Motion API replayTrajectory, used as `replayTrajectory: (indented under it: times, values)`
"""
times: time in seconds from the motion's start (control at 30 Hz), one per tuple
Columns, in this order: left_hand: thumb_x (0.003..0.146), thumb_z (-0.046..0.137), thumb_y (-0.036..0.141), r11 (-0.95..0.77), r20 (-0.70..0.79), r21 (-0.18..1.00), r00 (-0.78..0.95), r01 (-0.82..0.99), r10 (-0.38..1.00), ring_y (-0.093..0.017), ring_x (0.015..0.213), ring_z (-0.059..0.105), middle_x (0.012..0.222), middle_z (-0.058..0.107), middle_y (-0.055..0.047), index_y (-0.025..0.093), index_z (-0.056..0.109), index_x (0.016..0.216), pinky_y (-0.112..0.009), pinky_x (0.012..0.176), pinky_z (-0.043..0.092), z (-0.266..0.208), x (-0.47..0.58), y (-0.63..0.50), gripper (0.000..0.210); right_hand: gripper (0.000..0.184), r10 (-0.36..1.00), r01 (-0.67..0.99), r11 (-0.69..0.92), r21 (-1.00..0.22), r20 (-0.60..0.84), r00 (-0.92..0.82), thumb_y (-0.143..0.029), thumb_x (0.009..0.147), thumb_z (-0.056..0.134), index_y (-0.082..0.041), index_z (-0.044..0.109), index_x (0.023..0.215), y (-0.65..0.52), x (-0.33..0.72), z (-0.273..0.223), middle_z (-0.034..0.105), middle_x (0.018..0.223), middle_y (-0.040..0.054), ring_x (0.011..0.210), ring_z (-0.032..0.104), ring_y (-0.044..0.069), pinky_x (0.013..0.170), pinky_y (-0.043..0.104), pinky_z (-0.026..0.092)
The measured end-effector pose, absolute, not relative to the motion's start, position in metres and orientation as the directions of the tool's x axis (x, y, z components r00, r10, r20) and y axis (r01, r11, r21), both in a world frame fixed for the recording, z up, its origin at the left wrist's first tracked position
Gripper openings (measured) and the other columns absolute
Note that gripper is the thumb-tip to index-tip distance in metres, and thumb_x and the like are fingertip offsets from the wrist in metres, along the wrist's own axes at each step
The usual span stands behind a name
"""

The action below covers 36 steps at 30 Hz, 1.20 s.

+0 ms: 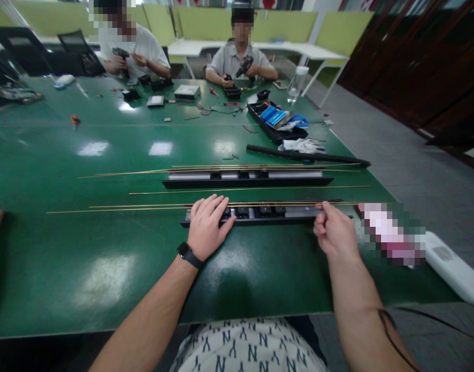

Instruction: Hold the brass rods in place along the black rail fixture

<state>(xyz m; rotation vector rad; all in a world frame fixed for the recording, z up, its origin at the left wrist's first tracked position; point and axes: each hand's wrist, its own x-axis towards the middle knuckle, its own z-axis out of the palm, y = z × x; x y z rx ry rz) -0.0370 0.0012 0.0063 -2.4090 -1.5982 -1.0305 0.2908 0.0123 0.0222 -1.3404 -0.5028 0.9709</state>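
Close to me on the green table lies a long black and silver rail (299, 213) with several black blocks (242, 212) set in it. My left hand (209, 222) rests palm down over its left part, fingers stretched out across thin brass-coloured rods (136, 207). At the rail's right end my right hand (335, 227) is closed, thumb and forefinger pinched at one of these rods. Farther back is a second similar rail (248, 181) with more rods along it. A single loose rod (163, 192) lies between the two rails.
Behind the rails are a black tube (306, 155), white gloves (302, 145) and a black tray (278, 135) holding blue packs. A white device (454, 268) sits at the right edge. Across the table (47, 268), two people hold power drills (245, 66). A bottle (298, 85) stands far right.
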Motion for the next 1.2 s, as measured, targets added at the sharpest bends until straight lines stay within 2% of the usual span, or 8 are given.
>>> replayTrajectory:
  times: [0.2, 0.4, 0.63, 0.83, 1.03, 1.2]
  values:
    - [0.1, 0.062, 0.042, -0.451, 0.554, 0.294, 0.234, 0.843, 0.799, -0.03, 0.138, 0.058, 0.141, 0.068, -0.01, 0.024, 0.062, 0.142, -0.051, 0.119, 0.036, 0.0066, -0.0371, 0.0013, 0.046, 0.031, 0.798, -0.28, -0.07, -0.957, -0.222, 0.561, -0.043, 0.08, 0.084, -0.017, 0.067, 0.082, 0.0138, 0.2942, 0.0206, 0.053, 0.048, -0.0059, 0.031, 0.036, 0.004, 0.028, 0.014, 0.024]
    - [0.1, 0.062, 0.041, -0.456, 0.565, 0.282, 0.238, 0.844, 0.79, -0.03, 0.137, 0.059, 0.14, 0.069, -0.011, 0.023, 0.062, 0.14, -0.051, 0.118, 0.036, 0.0078, -0.0363, 0.0009, 0.044, 0.038, 0.848, -0.265, -0.118, -0.957, -0.236, 0.475, -0.047, 0.075, 0.089, -0.016, 0.067, 0.081, 0.0132, 0.2901, 0.0197, 0.054, 0.047, -0.0051, 0.029, 0.036, 0.004, 0.027, 0.014, 0.023]
    - [0.1, 0.063, 0.041, -0.457, 0.566, 0.281, 0.239, 0.844, 0.789, -0.03, 0.137, 0.059, 0.139, 0.069, -0.011, 0.023, 0.062, 0.141, -0.051, 0.118, 0.037, 0.0074, -0.0366, 0.0011, 0.045, 0.031, 0.792, -0.284, -0.06, -0.957, -0.218, 0.57, -0.041, 0.077, 0.085, -0.016, 0.068, 0.08, 0.0136, 0.295, 0.0225, 0.054, 0.048, -0.0049, 0.031, 0.038, 0.004, 0.028, 0.014, 0.024]
    - [0.099, 0.063, 0.041, -0.451, 0.558, 0.292, 0.233, 0.843, 0.797, -0.031, 0.137, 0.058, 0.14, 0.069, -0.011, 0.025, 0.061, 0.142, -0.052, 0.118, 0.036, 0.0071, -0.0363, 0.0011, 0.046, 0.035, 0.834, -0.27, -0.106, -0.957, -0.234, 0.5, -0.045, 0.077, 0.086, -0.016, 0.068, 0.081, 0.0124, 0.291, 0.0224, 0.053, 0.048, -0.0049, 0.029, 0.035, 0.004, 0.027, 0.014, 0.022]
    - [0.099, 0.063, 0.041, -0.455, 0.564, 0.295, 0.231, 0.84, 0.793, -0.03, 0.138, 0.058, 0.14, 0.069, -0.01, 0.025, 0.062, 0.141, -0.052, 0.119, 0.036, 0.007, -0.0366, 0.001, 0.045, 0.032, 0.781, -0.285, -0.053, -0.957, -0.217, 0.586, -0.042, 0.078, 0.086, -0.017, 0.066, 0.08, 0.0136, 0.2945, 0.0226, 0.054, 0.049, -0.0052, 0.03, 0.038, 0.005, 0.028, 0.014, 0.024]
    - [0.099, 0.063, 0.042, -0.455, 0.563, 0.292, 0.234, 0.841, 0.793, -0.03, 0.137, 0.059, 0.14, 0.069, -0.01, 0.024, 0.062, 0.141, -0.052, 0.119, 0.037, 0.007, -0.0365, 0.0011, 0.045, 0.034, 0.814, -0.279, -0.103, -0.955, -0.242, 0.528, -0.045, 0.079, 0.085, -0.017, 0.067, 0.081, 0.0132, 0.2927, 0.0215, 0.054, 0.048, -0.0048, 0.029, 0.036, 0.005, 0.027, 0.015, 0.022]
